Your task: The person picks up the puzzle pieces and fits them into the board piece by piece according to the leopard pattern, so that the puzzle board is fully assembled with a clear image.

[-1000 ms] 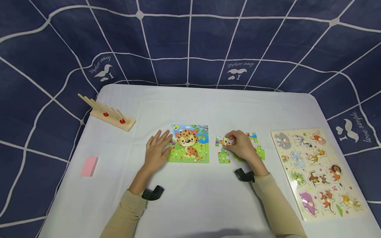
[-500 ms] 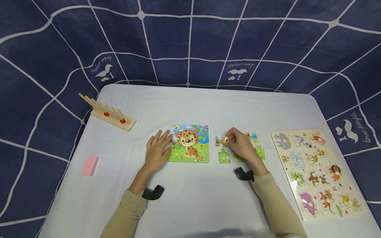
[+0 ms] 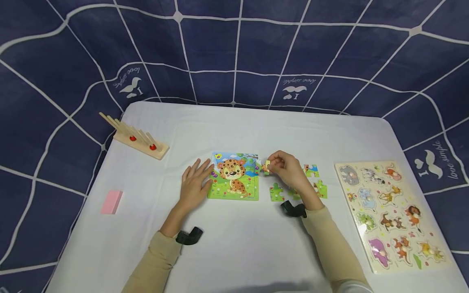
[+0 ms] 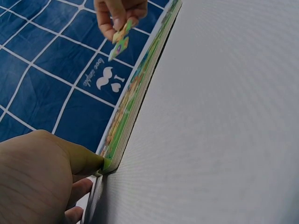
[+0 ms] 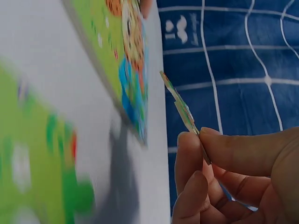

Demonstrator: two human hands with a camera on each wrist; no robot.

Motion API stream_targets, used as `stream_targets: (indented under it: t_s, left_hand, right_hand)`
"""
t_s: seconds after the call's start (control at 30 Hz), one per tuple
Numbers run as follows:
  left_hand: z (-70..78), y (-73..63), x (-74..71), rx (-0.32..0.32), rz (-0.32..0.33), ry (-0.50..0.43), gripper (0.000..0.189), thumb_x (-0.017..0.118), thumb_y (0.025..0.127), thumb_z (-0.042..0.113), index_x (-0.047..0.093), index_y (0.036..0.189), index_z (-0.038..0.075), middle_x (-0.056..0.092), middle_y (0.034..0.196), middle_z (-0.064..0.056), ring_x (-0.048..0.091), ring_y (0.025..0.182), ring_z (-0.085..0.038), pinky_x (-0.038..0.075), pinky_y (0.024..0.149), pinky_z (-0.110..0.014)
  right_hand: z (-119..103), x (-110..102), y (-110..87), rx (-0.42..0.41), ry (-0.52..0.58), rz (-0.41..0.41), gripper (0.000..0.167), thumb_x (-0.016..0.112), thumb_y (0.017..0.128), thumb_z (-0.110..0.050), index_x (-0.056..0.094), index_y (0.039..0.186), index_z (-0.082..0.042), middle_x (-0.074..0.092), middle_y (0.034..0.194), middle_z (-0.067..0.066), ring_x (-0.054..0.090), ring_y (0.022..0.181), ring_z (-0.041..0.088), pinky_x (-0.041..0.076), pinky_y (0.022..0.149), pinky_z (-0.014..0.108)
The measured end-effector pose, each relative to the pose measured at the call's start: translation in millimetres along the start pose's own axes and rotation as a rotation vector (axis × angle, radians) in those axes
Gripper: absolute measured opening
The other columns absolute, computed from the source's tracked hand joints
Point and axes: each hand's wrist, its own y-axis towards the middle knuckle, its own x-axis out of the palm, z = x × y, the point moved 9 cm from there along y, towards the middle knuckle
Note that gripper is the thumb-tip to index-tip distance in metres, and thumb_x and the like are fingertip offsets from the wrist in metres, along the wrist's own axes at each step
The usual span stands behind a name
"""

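My left hand [image 3: 194, 183] lies with fingers spread at the left edge of a square leopard picture board [image 3: 233, 177], its thumb touching the edge [image 4: 108, 163]. Between the thumb and fingers of my right hand [image 3: 291, 171] is a small strip of joined jigsaw pieces [image 5: 180, 105], pinched at one end. The strip is raised off the table, close by the board's right edge in the head view. Green, yellow and a purple figure show on the strip [image 4: 120, 44] in the left wrist view.
Loose jigsaw pieces [image 3: 277, 192] lie under and around the right forearm, with a blue and orange piece [image 3: 311, 170] behind. A wooden animal peg puzzle [image 3: 392, 215] lies far right. At left are a pegged wooden stand [image 3: 141, 144] and a pink block [image 3: 111, 202].
My right hand has lifted the joined jigsaw pieces from the table and carried them left to the board's right edge. The left hand stays in place at the board.
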Motion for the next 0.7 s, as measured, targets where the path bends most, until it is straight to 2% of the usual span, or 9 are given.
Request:
stream_targets:
  t_s: [0.3, 0.53, 0.7]
  left_hand:
    - [1.2, 0.2, -1.1, -0.005, -0.013, -0.004, 0.050, 0.057, 0.093, 0.014, 0.050, 0.142, 0.007, 0.038, 0.156, -0.009, 0.018, 0.150, -0.033, 0.004, 0.120, -0.055]
    - [1.5, 0.3, -1.5, -0.003, -0.007, -0.004, 0.048, 0.056, 0.094, 0.013, 0.051, 0.141, 0.007, 0.039, 0.156, -0.008, 0.019, 0.150, -0.033, 0.004, 0.120, -0.055]
    - [1.8, -0.8, -1.3, 0.001, -0.002, -0.011, 0.047, 0.055, 0.094, 0.013, 0.051, 0.141, 0.006, 0.039, 0.155, -0.009, 0.019, 0.150, -0.034, 0.004, 0.119, -0.055]
  right_hand:
    - [-24, 50, 12.4, -0.064, 0.013, -0.059, 0.017, 0.069, 0.089, -0.006, 0.066, 0.106, -0.001, 0.067, 0.084, 0.010, 0.065, 0.067, 0.020, 0.048, 0.059, 0.023]
    - [-42, 77, 19.0, -0.092, 0.040, -0.091, 0.017, 0.069, 0.088, -0.004, 0.067, 0.105, 0.001, 0.069, 0.081, 0.010, 0.068, 0.066, 0.021, 0.047, 0.057, 0.021]
    - [-51, 95, 22.4, -0.097, 0.033, -0.123, 0.017, 0.070, 0.087, -0.003, 0.067, 0.104, 0.001, 0.070, 0.082, 0.010, 0.068, 0.065, 0.015, 0.050, 0.056, 0.020]
